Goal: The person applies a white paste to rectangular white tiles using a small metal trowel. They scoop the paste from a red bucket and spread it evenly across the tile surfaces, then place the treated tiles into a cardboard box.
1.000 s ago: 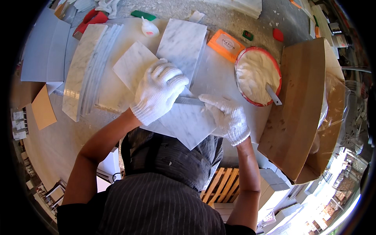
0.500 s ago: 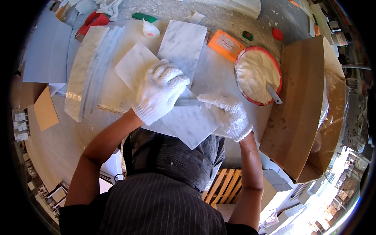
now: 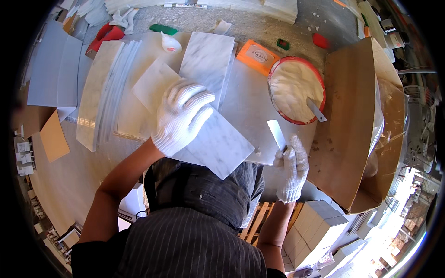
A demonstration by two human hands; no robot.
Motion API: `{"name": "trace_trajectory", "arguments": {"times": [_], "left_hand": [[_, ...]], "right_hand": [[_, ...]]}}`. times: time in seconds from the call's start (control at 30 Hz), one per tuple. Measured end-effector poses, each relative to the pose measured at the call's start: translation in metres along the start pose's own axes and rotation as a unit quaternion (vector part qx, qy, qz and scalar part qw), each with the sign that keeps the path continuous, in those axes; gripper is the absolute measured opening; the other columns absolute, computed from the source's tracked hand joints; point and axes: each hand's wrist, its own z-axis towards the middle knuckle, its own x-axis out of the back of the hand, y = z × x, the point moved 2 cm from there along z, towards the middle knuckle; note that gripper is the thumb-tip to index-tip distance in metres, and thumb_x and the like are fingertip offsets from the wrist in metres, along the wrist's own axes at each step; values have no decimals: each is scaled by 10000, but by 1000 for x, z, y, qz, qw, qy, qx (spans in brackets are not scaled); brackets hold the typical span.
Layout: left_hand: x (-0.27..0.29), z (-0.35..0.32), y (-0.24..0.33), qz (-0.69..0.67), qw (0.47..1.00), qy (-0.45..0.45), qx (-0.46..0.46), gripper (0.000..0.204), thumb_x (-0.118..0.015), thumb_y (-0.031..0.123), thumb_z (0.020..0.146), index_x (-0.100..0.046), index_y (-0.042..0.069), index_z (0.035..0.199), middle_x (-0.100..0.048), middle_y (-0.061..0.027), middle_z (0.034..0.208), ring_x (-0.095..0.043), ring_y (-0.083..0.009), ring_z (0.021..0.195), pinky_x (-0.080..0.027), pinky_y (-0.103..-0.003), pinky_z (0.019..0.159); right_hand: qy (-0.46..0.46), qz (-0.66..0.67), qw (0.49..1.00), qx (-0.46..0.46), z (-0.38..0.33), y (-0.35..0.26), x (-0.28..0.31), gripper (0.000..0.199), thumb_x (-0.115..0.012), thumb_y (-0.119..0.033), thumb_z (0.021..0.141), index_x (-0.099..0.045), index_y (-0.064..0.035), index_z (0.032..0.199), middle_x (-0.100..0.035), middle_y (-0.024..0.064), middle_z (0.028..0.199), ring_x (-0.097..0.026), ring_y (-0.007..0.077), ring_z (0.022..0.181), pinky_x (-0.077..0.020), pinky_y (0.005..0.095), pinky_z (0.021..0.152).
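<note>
My left hand (image 3: 181, 116), in a white knitted glove, lies over the middle of a grey-veined white marble tile (image 3: 224, 144), its bent fingers gripping it. The tile is set diagonally, one corner reaching past the worktable's near edge toward my lap. In my right hand (image 3: 293, 170), also gloved, is a scraper (image 3: 276, 135) with a flat pale blade pointing up and away; its handle is mostly hidden by the fingers. The blade is apart from the tile. Beyond the left hand, another marble tile (image 3: 206, 58) lies on the worktable (image 3: 250, 104).
A red-rimmed tub of cream paste (image 3: 296, 85) holds a second scraper (image 3: 316, 110). Beside it are an orange packet (image 3: 257, 56) and a large open cardboard box (image 3: 340, 125). Several marble slabs (image 3: 98, 95) stand at the left. A white bottle (image 3: 171, 43) sits at the back.
My right hand has drawn the scraper off the tile, moving right and nearer me, and the blade now points upward. My left hand stays on the tile, its fingers slightly straighter.
</note>
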Motion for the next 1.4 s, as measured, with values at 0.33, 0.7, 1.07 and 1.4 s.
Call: {"name": "trace_trajectory", "arguments": {"times": [0.33, 0.7, 1.07, 1.4], "left_hand": [[-8, 3, 79, -381, 830, -309, 266, 268, -676, 268, 943, -680, 57, 1109, -695, -88, 968, -674, -219, 808, -518, -340, 716], [12, -14, 51, -78, 977, -196, -30, 256, -666, 220, 899, -657, 143, 1143, -619, -46, 1145, -578, -275, 1095, -442, -490, 950], [-10, -5, 5, 66, 982, -142, -104, 228, -671, 255, 873, -689, 134, 1065, -580, -48, 1073, -537, -251, 1159, -344, -493, 1120], [-11, -9, 6, 69, 985, -128, -89, 223, -657, 256, 885, -709, 131, 1062, -599, -40, 1099, -545, -224, 1164, -349, -478, 1126]], "right_hand": [[-116, -221, 960, 126, -13, -29, -45, 512, -715, -62, 907, -552, -3, 1389, -691, 76, 928, -617, 117, 747, -517, 266, 687], [-97, -385, 908, 135, -5, -41, 7, 139, -661, -35, 896, -700, 12, 1020, -676, 147, 887, -648, 228, 754, -512, 327, 677], [-231, -469, 826, 211, 7, -29, -35, 242, -619, -105, 933, -626, -53, 1169, -636, 158, 686, -631, 338, 581, -496, 414, 537], [-330, -530, 747, 228, 5, -15, -35, 494, -659, -72, 862, -574, -70, 1349, -659, 128, 944, -652, 290, 803, -532, 400, 698]]}}
